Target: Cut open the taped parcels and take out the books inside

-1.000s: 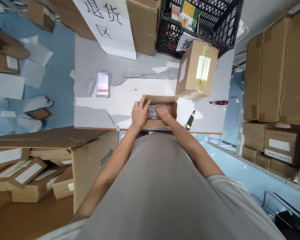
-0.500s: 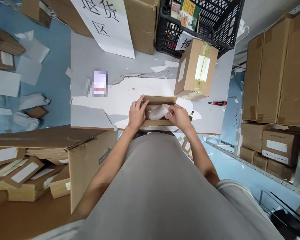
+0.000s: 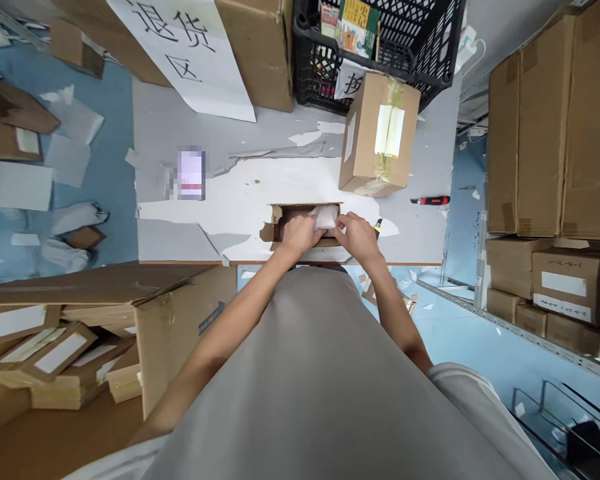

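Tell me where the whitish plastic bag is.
In the head view, the whitish plastic bag is at the right end of the small open brown cardboard box, between the left hand and right hand.

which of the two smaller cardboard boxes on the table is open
The low cardboard box, where the left hand and right hand handle the white wrapping; its inside shows, while the taller box is taped closed.

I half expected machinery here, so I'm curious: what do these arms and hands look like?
They're a person's. The left hand and right hand are bare, with no gloves, watch or cables visible. The forearms are uncovered too, up to short, loose, pale grey sleeves. The front of the top is plain grey, with no marking in view.
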A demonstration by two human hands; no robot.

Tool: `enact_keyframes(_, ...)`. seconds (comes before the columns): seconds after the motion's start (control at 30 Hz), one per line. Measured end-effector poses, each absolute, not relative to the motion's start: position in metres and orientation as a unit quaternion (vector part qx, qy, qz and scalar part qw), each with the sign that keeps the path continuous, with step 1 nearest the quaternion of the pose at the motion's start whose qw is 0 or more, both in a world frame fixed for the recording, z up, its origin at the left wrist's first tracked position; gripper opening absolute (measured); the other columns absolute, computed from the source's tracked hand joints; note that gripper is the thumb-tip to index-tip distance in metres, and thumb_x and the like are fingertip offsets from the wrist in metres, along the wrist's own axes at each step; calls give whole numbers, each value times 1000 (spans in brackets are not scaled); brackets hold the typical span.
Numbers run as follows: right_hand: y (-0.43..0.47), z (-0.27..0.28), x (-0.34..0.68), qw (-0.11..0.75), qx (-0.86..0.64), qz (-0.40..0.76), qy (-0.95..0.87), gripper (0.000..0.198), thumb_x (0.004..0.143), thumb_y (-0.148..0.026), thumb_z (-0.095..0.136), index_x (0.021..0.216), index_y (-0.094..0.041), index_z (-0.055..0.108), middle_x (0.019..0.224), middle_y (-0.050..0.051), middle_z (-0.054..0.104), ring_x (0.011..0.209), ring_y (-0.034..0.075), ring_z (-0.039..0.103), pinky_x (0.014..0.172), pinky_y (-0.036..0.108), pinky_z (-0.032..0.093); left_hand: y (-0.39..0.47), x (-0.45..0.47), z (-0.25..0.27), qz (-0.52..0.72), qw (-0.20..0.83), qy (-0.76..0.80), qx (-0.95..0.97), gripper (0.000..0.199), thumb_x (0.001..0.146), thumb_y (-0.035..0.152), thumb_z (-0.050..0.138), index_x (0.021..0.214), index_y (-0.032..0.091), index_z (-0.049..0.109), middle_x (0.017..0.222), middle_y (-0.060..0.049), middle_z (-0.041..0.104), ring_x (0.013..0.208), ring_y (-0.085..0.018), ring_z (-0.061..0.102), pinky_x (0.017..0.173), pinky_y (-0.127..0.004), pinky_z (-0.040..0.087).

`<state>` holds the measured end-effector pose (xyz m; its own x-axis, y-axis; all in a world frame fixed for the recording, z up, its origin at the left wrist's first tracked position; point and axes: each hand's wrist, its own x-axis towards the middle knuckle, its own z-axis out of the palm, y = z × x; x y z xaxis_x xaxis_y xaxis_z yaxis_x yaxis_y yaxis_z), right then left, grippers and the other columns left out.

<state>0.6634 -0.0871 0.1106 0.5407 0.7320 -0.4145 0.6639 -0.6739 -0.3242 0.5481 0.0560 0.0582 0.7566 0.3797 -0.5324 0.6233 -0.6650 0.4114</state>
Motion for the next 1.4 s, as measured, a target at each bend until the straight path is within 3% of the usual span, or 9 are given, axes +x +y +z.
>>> enact_keyframes(0.1,-94,106,666,103,-871,266,-399,18,109,-23,61,113,-23,79,116,8,78,99,27,74,83,33,50,60,542,54,-151,346,309,873,56,103,29,63,157,15,64,114,-19,83,113,-43,80,107,-53,59)
enact_keyframes(0.2,-102,99,662,163,-858,264,-409,18,110,-25,61,112,-23,78,116,8,77,95,24,73,86,33,53,65,519,49,-54,531,283,797,77,99,34,67,172,18,46,109,-11,83,103,-33,80,104,-45,60)
enact_keyframes(0.37,-100,85,631,265,-807,267,-456,20,113,-28,58,118,-23,77,141,11,72,111,24,75,93,34,60,64,487,48,29,730,289,619,64,89,52,77,142,17,70,102,-8,81,90,-22,75,86,-33,61)
enact_keyframes(0.57,-87,68,594,301,-758,264,-515,32,111,-32,69,141,-24,71,166,13,61,147,29,66,118,42,59,60,477,53,119,671,423,597,39,89,52,75,105,17,82,83,-4,76,69,-16,62,64,-26,50)
enact_keyframes(0.8,-81,66,599,310,-761,236,-519,20,114,-26,59,130,-22,71,150,15,70,133,28,73,107,40,64,56,484,64,136,690,444,555,37,78,49,85,95,18,76,82,-5,80,77,-19,71,75,-29,58)
enact_keyframes(0.97,-92,96,614,400,-767,187,-466,25,114,-32,57,136,-26,66,131,10,75,113,23,76,97,35,66,49,496,106,156,712,355,586,45,85,61,88,97,19,78,98,-8,84,95,-23,79,89,-35,64)
enact_keyframes(1.13,-124,131,653,436,-826,25,-357,30,111,-39,61,137,-28,68,125,8,74,109,23,74,93,36,65,56,508,132,163,710,299,616,52,99,67,76,123,20,79,121,-13,85,108,-26,81,99,-39,66)
enact_keyframes(1.27,-154,120,695,385,-880,-103,-258,31,111,-42,59,134,-24,69,124,10,72,110,24,72,95,39,64,66,509,110,87,666,312,672,41,103,56,72,120,19,79,121,-13,86,112,-27,81,105,-41,64)
enact_keyframes(1.4,-171,70,716,281,-925,-55,-248,34,111,-35,55,141,-24,68,134,14,73,127,29,69,109,47,60,66,512,81,-37,560,319,764,31,102,36,71,127,19,79,128,-13,85,114,-29,82,107,-42,63)
